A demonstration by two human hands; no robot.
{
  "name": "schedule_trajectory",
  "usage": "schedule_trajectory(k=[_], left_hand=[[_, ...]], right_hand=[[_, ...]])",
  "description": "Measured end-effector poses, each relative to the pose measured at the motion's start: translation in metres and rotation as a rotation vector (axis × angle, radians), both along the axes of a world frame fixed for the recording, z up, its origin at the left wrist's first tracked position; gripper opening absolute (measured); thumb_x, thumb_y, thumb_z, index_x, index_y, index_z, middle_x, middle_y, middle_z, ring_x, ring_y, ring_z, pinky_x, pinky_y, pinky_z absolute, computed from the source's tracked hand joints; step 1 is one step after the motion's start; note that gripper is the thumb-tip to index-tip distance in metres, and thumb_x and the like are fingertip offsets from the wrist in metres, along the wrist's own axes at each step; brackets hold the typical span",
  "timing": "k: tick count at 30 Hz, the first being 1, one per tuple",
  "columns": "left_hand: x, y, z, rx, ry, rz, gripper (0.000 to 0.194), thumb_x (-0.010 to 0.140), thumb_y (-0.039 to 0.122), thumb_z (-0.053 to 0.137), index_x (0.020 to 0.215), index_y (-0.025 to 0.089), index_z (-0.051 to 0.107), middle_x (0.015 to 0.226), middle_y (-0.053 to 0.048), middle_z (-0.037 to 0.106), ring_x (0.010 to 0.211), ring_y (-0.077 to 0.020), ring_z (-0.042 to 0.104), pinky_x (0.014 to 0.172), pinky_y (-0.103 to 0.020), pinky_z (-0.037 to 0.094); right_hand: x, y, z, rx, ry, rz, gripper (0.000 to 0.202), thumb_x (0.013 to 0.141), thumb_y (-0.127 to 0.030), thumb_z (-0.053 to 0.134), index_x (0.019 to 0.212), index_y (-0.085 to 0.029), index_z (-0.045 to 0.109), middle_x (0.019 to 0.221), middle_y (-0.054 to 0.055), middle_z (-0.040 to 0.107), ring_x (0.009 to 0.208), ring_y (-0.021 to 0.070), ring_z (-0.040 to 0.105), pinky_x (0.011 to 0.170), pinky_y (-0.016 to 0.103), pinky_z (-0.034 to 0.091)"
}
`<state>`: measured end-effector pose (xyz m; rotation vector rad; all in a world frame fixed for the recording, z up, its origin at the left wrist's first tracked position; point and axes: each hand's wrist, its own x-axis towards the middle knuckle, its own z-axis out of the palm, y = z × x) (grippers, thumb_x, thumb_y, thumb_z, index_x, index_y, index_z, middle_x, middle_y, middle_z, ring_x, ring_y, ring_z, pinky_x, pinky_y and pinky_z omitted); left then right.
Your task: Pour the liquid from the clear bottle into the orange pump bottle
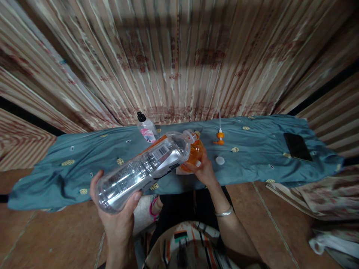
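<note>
My left hand [117, 213] is wrapped round the base of a large clear plastic bottle [146, 166] with a printed label and barcode. The bottle is tilted, its neck pointing right and lying at the mouth of an orange bottle [195, 151]. Around that orange bottle's side my right hand [203, 170] is closed. How much liquid the clear bottle holds I cannot tell. An orange pump head [220, 137] with a long tube lies to the right. Close to my right hand is a round white cap [220, 160].
A small clear bottle with a black cap [147, 129] stands behind the large bottle. At the right end lies a dark phone [297, 146]. A blue-green cloth [252, 160] covers the narrow table, and a patterned curtain [179, 67] hangs behind it.
</note>
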<state>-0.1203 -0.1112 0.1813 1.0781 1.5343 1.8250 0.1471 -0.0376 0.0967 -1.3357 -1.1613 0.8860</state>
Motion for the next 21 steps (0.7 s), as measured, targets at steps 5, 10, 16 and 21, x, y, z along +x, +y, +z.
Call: schedule_trajectory(k=[5, 10, 16, 21], left_hand=[[0.0025, -0.0011, 0.0021, 0.015, -0.029, -0.003, 0.113, 0.051, 0.037, 0.113, 0.153, 0.033, 0.063, 0.126, 0.0, 0.068, 0.11, -0.02, 0.063, 0.102, -0.034, 0.049], [0.0022, -0.0018, 0.0012, 0.031, -0.023, -0.02, 0.112, 0.052, 0.033, 0.113, 0.152, 0.034, 0.063, 0.126, 0.0, 0.069, 0.11, -0.0206, 0.064, 0.101, -0.035, 0.049], [0.0035, -0.0033, 0.0012, 0.038, -0.027, -0.017, 0.111, 0.052, 0.031, 0.113, 0.151, 0.035, 0.064, 0.128, 0.0, 0.07, 0.113, -0.0215, 0.065, 0.101, -0.036, 0.048], [0.0033, -0.002, -0.0007, 0.048, -0.027, -0.017, 0.111, 0.052, 0.033, 0.113, 0.151, 0.033, 0.063, 0.127, 0.0, 0.069, 0.11, -0.0207, 0.065, 0.101, -0.035, 0.049]], right_hand=[[0.0016, 0.0003, 0.0034, 0.014, 0.003, 0.017, 0.08, 0.076, -0.05, 0.1, 0.144, -0.025, 0.064, 0.136, 0.012, 0.085, 0.128, 0.0359, 0.083, 0.116, 0.054, 0.067], [0.0013, -0.0001, 0.0067, 0.034, 0.003, 0.009, 0.077, 0.076, -0.048, 0.098, 0.142, -0.026, 0.065, 0.138, 0.013, 0.085, 0.132, 0.0367, 0.081, 0.118, 0.055, 0.066], [-0.0013, 0.0004, 0.0032, 0.012, 0.038, 0.008, 0.081, 0.076, -0.05, 0.097, 0.145, -0.026, 0.062, 0.137, 0.013, 0.086, 0.128, 0.0364, 0.084, 0.115, 0.055, 0.068], [0.0011, 0.0007, 0.0022, -0.025, -0.01, -0.008, 0.084, 0.075, -0.051, 0.099, 0.146, -0.026, 0.063, 0.135, 0.013, 0.087, 0.128, 0.0381, 0.084, 0.114, 0.056, 0.068]])
